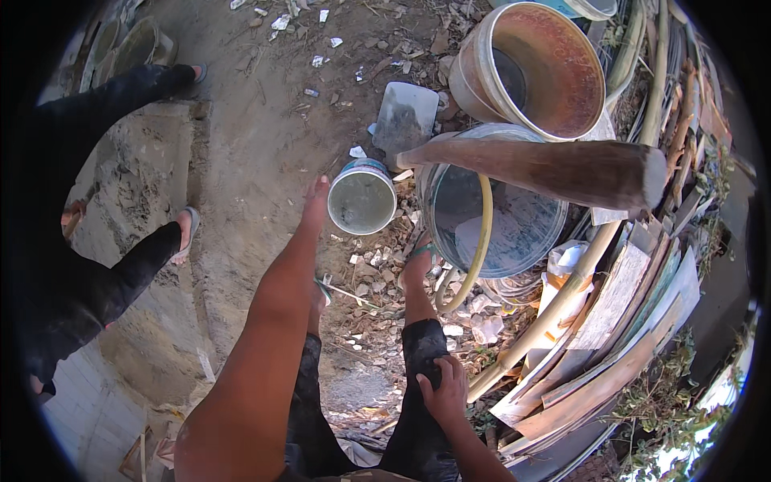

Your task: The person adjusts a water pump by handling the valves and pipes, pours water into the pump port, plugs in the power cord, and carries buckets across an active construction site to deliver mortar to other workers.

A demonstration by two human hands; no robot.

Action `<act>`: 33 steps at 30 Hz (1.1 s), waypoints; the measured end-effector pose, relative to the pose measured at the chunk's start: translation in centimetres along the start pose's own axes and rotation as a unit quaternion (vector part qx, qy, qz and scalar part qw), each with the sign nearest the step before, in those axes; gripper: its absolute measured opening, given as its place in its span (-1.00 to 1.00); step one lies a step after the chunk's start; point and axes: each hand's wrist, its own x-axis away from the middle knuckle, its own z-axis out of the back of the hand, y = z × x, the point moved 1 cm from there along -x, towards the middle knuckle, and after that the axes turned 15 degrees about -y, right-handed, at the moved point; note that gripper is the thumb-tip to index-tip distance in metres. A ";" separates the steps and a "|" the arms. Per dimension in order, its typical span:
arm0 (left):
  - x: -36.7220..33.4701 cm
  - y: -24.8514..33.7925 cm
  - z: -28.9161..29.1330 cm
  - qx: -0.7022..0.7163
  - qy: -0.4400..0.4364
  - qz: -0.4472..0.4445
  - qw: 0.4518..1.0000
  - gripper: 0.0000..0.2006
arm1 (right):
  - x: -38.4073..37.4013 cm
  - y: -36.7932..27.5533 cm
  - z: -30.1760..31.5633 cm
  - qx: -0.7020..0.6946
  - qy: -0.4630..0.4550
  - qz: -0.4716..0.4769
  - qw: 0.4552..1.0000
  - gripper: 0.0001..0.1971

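My left arm stretches far forward, and my left hand (316, 201) is beside the left rim of a small bucket (362, 202) with a pale grey-green inside. Its fingers look extended; whether they touch the rim I cannot tell. My right hand (444, 391) lies on my right thigh, fingers and thumb apart, holding nothing. Ahead and to the right is a wide tub (514, 241) with grey residue inside. A thick brown tapering piece (546, 171), which looks like wood, passes over it. From the tub curves a yellowish hose (483, 233).
A big stained bucket (474, 84) stands behind the tub, near a greyish flat slab (406, 112). Boards (586, 321) and bamboo poles (562, 297) are stacked at right. Rubble surrounds my feet. At left, another person in dark trousers (120, 269) stands by a shallow earthen pit (144, 177).
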 end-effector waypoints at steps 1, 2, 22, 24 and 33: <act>-1.1 0.5 -0.5 -0.021 -0.034 0.013 0.999 -0.24 | -0.1 0.0 -0.4 0.006 -0.006 -0.007 1.000 -0.53; -2.0 2.0 -2.1 -0.042 -0.074 0.027 0.996 -0.25 | -0.1 -0.1 -1.0 0.010 -0.009 -0.020 1.000 -0.53; 11.8 5.7 -2.8 -0.020 -0.078 0.096 0.992 -0.49 | -32.1 -16.8 1.2 0.140 -0.131 0.039 0.981 -0.45; 15.1 3.9 0.5 -0.080 -0.068 0.050 0.993 -0.48 | -32.8 -17.5 1.0 0.098 -0.235 -0.024 0.967 -0.51; 53.8 4.0 20.1 -0.386 -0.176 0.262 0.867 -0.08 | -29.7 -27.9 11.3 0.156 -0.107 0.043 0.981 -0.33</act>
